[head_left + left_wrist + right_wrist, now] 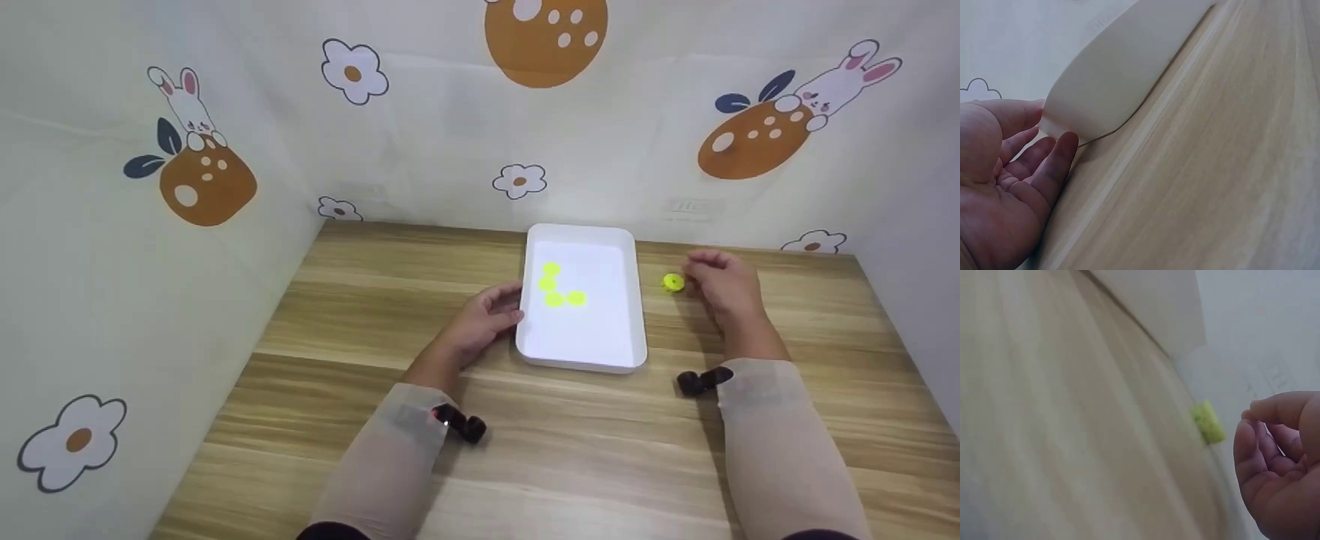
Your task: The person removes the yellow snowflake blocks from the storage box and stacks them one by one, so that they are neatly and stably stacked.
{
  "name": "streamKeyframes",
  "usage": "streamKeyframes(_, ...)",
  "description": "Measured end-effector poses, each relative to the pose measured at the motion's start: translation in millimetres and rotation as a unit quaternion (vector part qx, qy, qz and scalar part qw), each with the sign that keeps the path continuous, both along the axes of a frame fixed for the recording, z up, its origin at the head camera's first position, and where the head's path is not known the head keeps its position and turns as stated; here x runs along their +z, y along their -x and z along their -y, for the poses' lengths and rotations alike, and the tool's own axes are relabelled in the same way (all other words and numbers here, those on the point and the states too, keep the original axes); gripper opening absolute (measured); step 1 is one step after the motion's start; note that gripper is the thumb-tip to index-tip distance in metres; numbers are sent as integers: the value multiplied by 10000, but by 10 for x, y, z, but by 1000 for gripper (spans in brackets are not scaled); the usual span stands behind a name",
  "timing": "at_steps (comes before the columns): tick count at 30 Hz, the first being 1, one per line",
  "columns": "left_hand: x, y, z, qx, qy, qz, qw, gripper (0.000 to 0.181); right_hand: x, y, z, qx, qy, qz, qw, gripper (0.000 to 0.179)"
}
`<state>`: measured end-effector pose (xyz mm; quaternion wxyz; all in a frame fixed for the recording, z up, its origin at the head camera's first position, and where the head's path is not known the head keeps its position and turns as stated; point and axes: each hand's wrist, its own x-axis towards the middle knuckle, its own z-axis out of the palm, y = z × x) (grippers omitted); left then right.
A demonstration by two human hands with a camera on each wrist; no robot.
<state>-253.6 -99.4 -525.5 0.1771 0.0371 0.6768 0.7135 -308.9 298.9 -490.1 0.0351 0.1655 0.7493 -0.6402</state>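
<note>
A white rectangular tray (600, 341) lies on the wooden table, with several flat-looking bright yellow round pieces (576, 298) on its left half. My left hand (484, 322) touches the tray's left side wall (1112, 73), its thumb and fingers spread against it. To the right of the tray sits another yellow round piece (673, 283), with a small dark centre and an uneven rim. In the right wrist view that piece (1207, 422) appears as a short, thick cylinder. My right hand (724, 289) is just right of it, loosely curled, thumb and fingertips close together, holding nothing visible.
Behind the table hangs a pale cloth (435, 142) printed with rabbits, oranges and flowers, close to the tray's far edge. More cloth (150, 300) runs along the left side. A pale wall (907, 247) borders the right. Small black cameras (701, 381) hang at both wrists.
</note>
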Motion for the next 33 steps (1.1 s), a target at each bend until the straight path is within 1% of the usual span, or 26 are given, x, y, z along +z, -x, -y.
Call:
streamKeyframes(3, -3, 3, -4, -15, 14, 12, 10000, 61, 145, -38, 102, 237, 42, -124, 9996, 32)
streamKeyframes(6, -3, 9, -8, -4, 28, 17, 10000, 61, 311, -89, 239, 742, 13, -396, 9965, 33)
streamKeyframes(9, -7, 15, -13, -12, -26, 5, 10000, 61, 448, -149, 392, 1188, 63, -760, 9900, 32)
streamKeyframes(12, -8, 15, -13, -11, -80, 21, 10000, 61, 543, -190, 550, 1399, 191, -1027, 9846, 28)
streamKeyframes(14, -7, 14, -11, -3, -94, 45, 9999, 61, 584, -195, 645, 1478, 205, -1113, 9825, 27)
streamKeyframes(15, -7, 12, -9, -4, -107, 50, 9999, 61, 599, -190, 687, 1553, 130, -1115, 9815, 26)
streamKeyframes(18, -12, 5, -5, -10, -192, 83, 9998, 60, 619, -149, 800, 1932, -11, -1034, 9757, 27)
streamKeyframes(21, -10, 1, -3, -36, -305, 67, 9995, 60, 629, -76, 907, 2381, -230, -889, 9669, 31)
streamKeyframes(23, -4, -3, -4, -37, -325, 68, 9994, 61, 624, -19, 972, 2609, -385, -753, 9617, 34)
streamKeyframes(27, 1, -10, -7, -8, -218, 40, 9998, 60, 593, 87, 1090, 2835, -709, -398, 9555, 36)
streamKeyframes(33, -6, -10, -9, 47, -117, 30, 9999, 60, 525, 236, 1202, 2933, -1027, 125, 9504, 36)
